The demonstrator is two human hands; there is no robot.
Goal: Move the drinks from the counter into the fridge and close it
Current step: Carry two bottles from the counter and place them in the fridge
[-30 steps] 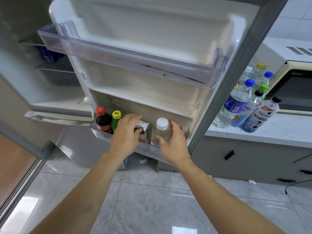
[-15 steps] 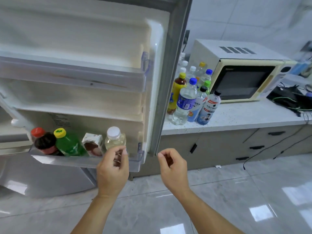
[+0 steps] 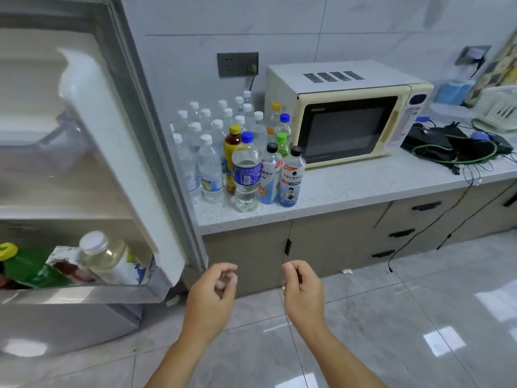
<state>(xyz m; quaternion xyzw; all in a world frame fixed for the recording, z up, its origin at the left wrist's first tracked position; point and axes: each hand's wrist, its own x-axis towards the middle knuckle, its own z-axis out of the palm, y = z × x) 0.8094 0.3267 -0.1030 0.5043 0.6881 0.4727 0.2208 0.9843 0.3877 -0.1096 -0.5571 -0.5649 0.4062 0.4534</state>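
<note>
Both hands hung empty in front of the cabinet below the surface, the fingers of each loosely curled inward and gripping nothing. The left hand sat just right of the open fridge door; the right hand was a little farther right, under the front edge of the surface.

The drinks yet to be moved stood upright in a tight cluster on the surface, above and beyond both hands, between the fridge door and the microwave. At the front of that cluster were a clear blue-capped bottle, and two black-capped bottles with pale labels just to its right (one close against the other). Behind these stood a yellow-capped tea bottle, a green-capped bottle, and a block of small white-capped water bottles running back toward the wall.

In the lowest door shelf, a few drinks already sat: a green bottle with a yellow cap, a small carton, and a pale white-capped bottle.

The front-row bottles lay up and ahead of the hands, their long axes vertical. The black-capped pair stood almost directly above the right hand, so that hand seemed better placed for them, while the blue-capped bottle sat between the two hands, slightly nearer the left. A sideways wrap around the body of each looked the natural approach. Most of the task seemed to remain.
</note>
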